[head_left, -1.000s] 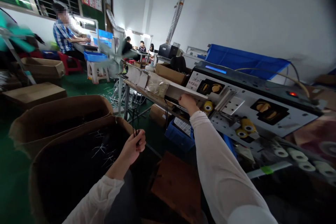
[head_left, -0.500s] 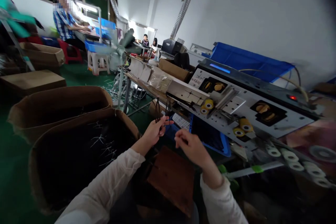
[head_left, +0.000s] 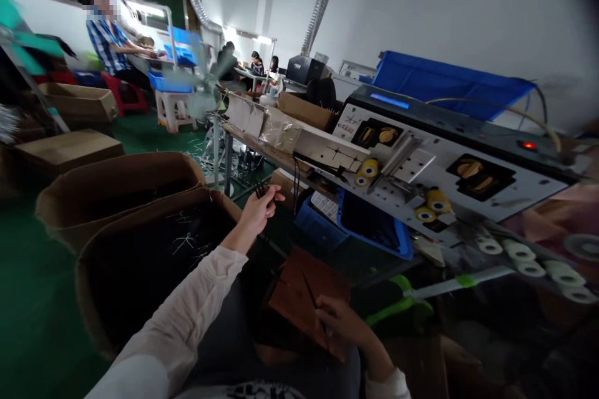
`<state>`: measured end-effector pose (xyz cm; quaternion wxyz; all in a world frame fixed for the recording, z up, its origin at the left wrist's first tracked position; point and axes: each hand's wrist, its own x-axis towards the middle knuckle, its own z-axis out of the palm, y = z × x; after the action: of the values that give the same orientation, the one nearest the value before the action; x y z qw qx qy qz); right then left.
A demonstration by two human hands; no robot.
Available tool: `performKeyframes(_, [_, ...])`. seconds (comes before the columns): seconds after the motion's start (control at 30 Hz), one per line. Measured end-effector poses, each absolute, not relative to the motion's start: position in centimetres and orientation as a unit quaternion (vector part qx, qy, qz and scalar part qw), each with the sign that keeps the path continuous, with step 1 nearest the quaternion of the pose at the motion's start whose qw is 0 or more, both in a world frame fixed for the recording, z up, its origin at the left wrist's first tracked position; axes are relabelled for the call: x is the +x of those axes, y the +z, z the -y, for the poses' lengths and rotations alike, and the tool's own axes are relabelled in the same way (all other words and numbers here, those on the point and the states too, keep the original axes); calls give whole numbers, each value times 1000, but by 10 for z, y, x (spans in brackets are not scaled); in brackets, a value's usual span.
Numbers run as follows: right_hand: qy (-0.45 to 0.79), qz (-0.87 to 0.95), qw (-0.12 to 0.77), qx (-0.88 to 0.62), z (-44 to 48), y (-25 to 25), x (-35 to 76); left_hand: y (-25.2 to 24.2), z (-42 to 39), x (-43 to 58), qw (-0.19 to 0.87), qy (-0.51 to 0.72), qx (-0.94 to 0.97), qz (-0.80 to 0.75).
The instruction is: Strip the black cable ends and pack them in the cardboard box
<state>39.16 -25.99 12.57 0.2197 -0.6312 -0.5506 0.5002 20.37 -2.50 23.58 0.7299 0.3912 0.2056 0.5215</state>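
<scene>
Left hand [head_left: 259, 211] raised mid-frame, thumb and fingers pinching thin black cords [head_left: 260, 189] just beyond the open cardboard box [head_left: 88, 287], right hand [head_left: 340, 324] low at bottom centre, fingers curled round a dark strand [head_left: 309, 288] on the brown board [head_left: 290, 293], roller machine [head_left: 468, 199] at right.

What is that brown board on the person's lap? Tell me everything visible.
The board is a flat, reddish-brown sheet, perhaps cardboard, roughly rectangular. It lies tilted on the person's lap, near the blue bin. The right hand rests on its near edge and seems to hold a thin dark strand that crosses its surface. Dim light hides finer detail.
</scene>
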Motion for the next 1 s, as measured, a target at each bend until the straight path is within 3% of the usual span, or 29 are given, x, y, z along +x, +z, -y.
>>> performKeyframes(0.07, [489, 577, 193, -625, 254, 123, 391, 235, 25, 196, 718, 531, 397, -211])
performKeyframes(0.17, [373, 658, 198, -623, 231, 146, 394, 233, 27, 183, 711, 532, 398, -231])
performKeyframes(0.37, [57, 698, 294, -650, 125, 265, 416, 227, 35, 166, 725, 504, 393, -258])
performKeyframes(0.5, [-102, 646, 242, -717, 42, 327, 422, 219, 42, 160, 752, 483, 383, -235])
performKeyframes(0.7, [-109, 594, 87, -792, -16, 346, 422, 212, 47, 149, 783, 474, 352, -197])
performKeyframes(1.0, [-164, 598, 36, -784, -14, 347, 416, 210, 41, 154, 773, 483, 364, -193])
